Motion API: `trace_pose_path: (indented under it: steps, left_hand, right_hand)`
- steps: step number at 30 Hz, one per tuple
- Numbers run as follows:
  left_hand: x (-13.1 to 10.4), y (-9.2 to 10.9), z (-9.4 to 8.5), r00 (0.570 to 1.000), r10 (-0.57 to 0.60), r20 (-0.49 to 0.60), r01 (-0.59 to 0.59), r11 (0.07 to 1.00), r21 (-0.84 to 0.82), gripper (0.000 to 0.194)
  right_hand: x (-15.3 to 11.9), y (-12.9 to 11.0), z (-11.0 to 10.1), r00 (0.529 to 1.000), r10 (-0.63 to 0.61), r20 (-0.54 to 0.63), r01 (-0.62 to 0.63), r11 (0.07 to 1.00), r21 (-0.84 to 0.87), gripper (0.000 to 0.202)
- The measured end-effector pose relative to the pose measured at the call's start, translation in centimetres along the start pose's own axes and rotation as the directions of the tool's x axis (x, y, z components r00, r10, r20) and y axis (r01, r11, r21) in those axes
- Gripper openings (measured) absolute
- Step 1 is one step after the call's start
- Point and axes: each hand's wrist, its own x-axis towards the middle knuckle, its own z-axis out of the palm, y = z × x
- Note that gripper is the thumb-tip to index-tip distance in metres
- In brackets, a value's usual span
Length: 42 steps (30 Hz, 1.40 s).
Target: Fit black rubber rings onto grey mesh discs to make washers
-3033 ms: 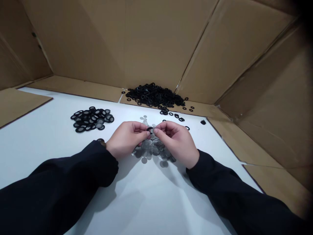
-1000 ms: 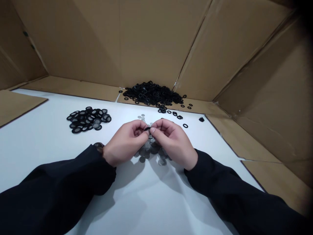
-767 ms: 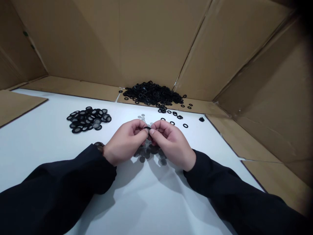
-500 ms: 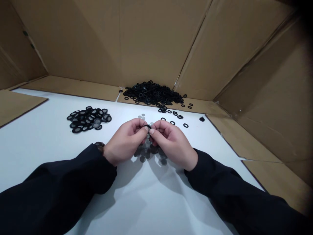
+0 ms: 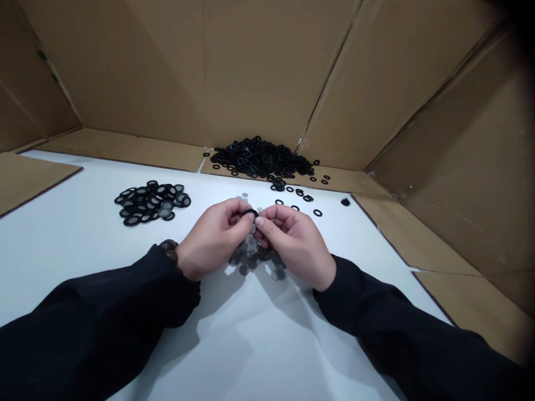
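Note:
Between my two hands is a black rubber ring [image 5: 251, 212], partly covered by thumbs and fingertips. My left hand [image 5: 217, 236] pinches its left side, thumb pressed against the fingers. On the ring's right side, my right hand [image 5: 295, 239] grips with thumb and fingers closed. Whether a mesh disc sits in the ring cannot be made out. Beneath the hands lie loose grey mesh discs [image 5: 249, 257] on the white table, partly hidden by the fingers. To the left is a heap of black rings with grey discs in them [image 5: 152, 203].
A large pile of black rings [image 5: 261, 159] rests on a cardboard strip at the back. Several stray rings [image 5: 318, 213] lie in front of it, near a small black piece [image 5: 345, 201]. Tall cardboard walls [image 5: 271, 67] enclose the white table [image 5: 200, 356].
The ring has tilted slightly in my fingers, and its black band shows a little more. Both hands stay in nearly the same place.

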Motion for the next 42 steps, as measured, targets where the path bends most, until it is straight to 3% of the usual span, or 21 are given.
trace_pose_path:
  steps: [11,18,28,42]
  left_hand:
    - [0.0,0.0,-0.1,1.000,-0.029,0.005,0.029,0.999,0.024,0.018]
    - [-0.2,-0.5,-0.3,0.996,-0.089,0.028,0.087,0.994,0.072,0.017]
    - [-0.2,0.2,-0.2,0.996,-0.080,0.033,0.081,0.997,-0.006,0.009]
    - [0.2,0.6,-0.5,0.970,-0.235,0.065,0.240,0.968,-0.077,0.008]
  right_hand:
    - [0.0,0.2,-0.1,0.998,0.001,0.060,0.006,0.993,-0.119,0.016]
    - [0.2,0.4,-0.6,0.987,-0.158,-0.015,0.153,0.973,-0.170,0.011]
    - [0.4,0.3,-0.7,0.996,-0.081,0.032,0.083,0.993,-0.087,0.016]
    - [0.1,0.5,0.1,0.999,-0.049,0.001,0.049,0.999,-0.003,0.016]
